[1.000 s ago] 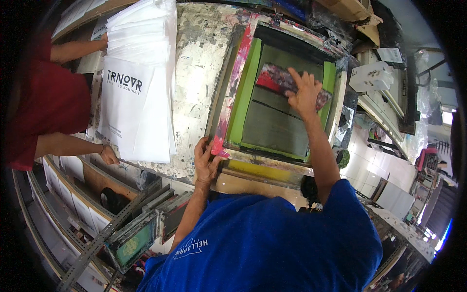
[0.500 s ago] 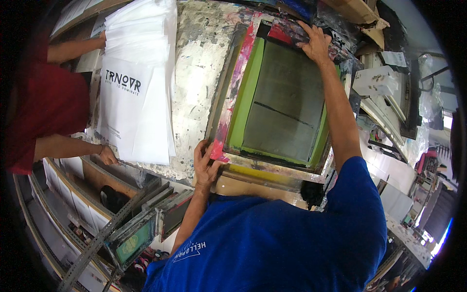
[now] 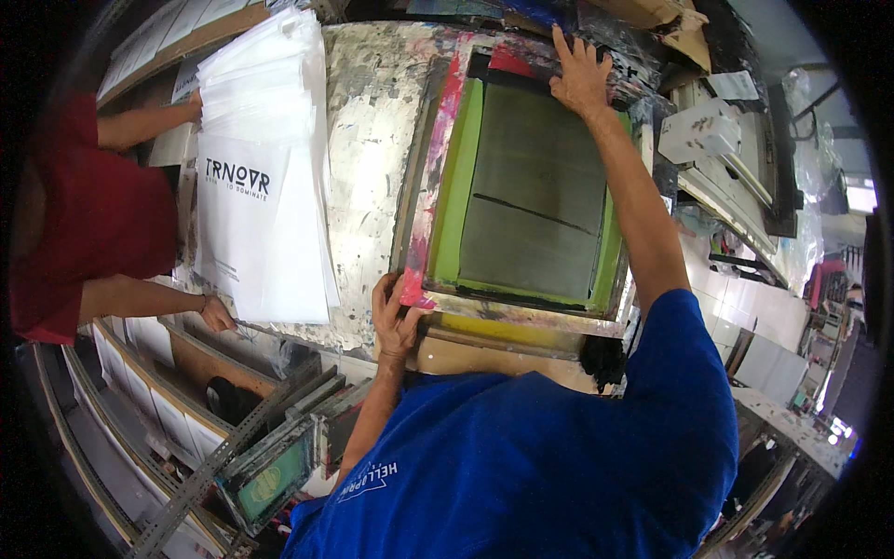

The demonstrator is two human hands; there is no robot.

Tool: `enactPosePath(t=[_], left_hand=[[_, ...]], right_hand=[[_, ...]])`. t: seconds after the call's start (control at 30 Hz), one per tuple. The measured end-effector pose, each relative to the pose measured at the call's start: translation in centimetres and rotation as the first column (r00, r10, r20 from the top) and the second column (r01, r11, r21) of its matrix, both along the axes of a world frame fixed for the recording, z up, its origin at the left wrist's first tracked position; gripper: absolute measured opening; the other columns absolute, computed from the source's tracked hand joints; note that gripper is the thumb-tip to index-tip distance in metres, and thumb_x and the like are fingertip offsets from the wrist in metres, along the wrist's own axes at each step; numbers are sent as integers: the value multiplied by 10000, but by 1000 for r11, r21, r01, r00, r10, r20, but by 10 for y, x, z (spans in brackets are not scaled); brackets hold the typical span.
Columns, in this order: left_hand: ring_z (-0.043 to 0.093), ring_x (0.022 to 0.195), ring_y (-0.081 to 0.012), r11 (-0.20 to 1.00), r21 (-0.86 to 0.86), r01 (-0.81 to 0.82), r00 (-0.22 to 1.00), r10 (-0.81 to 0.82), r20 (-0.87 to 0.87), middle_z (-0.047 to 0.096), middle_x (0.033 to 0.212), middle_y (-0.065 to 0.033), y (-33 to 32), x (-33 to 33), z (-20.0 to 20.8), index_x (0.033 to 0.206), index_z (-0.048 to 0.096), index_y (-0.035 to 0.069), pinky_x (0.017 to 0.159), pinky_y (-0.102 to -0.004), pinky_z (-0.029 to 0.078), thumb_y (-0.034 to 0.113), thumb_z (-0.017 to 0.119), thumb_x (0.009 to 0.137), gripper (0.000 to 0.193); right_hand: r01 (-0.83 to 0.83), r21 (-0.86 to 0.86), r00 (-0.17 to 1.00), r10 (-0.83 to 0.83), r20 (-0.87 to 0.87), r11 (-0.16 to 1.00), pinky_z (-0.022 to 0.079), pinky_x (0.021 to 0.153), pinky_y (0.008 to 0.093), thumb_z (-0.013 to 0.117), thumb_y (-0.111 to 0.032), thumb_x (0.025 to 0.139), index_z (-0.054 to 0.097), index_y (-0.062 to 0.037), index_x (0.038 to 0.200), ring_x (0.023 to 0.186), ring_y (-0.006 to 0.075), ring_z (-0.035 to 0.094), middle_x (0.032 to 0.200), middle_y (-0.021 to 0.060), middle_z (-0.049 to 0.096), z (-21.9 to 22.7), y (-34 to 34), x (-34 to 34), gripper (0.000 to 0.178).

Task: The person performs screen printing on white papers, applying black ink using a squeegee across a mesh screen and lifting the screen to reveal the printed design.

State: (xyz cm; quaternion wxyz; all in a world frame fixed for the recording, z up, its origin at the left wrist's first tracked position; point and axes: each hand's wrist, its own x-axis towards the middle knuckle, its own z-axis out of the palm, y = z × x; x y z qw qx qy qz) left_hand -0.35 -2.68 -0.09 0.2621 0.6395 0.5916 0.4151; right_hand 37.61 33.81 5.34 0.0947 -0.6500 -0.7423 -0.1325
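Note:
A screen printing frame (image 3: pixel 529 312) with paint-stained edges lies on the worktable in front of me. Green tape (image 3: pixel 458 186) borders its grey mesh (image 3: pixel 535 158), and a dark streak crosses the mesh. My left hand (image 3: pixel 398 321) grips the near left corner, its fingers bent round the pink-stained edge. At the far right corner, my right hand (image 3: pixel 584 76) rests with fingers spread; what lies under its fingertips is partly hidden. To the left lies a fanned stack of white bags (image 3: pixel 265 224), the top one printed in black.
A person in a red shirt (image 3: pixel 107 219) stands at the left, both hands beside the stack. Paint-spattered tabletop (image 3: pixel 368 140) shows between bags and frame. More framed screens (image 3: pixel 270 480) lean below the table at left. A white box (image 3: pixel 703 130) stands at right.
The whole view has shifted slightly, so the frame's far end and my right hand appear farther left and the bags lower. Both my hands stay at the same corners.

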Motion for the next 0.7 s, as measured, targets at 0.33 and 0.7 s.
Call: enactPosePath(t=[0.33, 0.7], left_hand=[[574, 864, -252, 998, 60, -35, 985, 25, 171, 625, 946, -121, -2, 16, 31, 1034, 661, -21, 790, -341, 469, 46, 677, 777, 266], [526, 709, -104, 943, 241, -228, 911, 119, 394, 621, 800, -35, 56, 42, 146, 963, 688, -32, 630, -250, 441, 19, 725, 815, 160]], right_hand=[[51, 166, 941, 8, -338, 985, 313, 1064, 516, 761, -128, 760, 470, -88, 1454, 1270, 418, 441, 1353, 240, 493, 117, -286, 24, 754], [644, 173, 686, -462, -563, 745, 423, 984, 500, 726, -154, 862, 513, -28, 1398, 1213, 430, 483, 1308, 275, 479, 14, -523, 55, 591]])
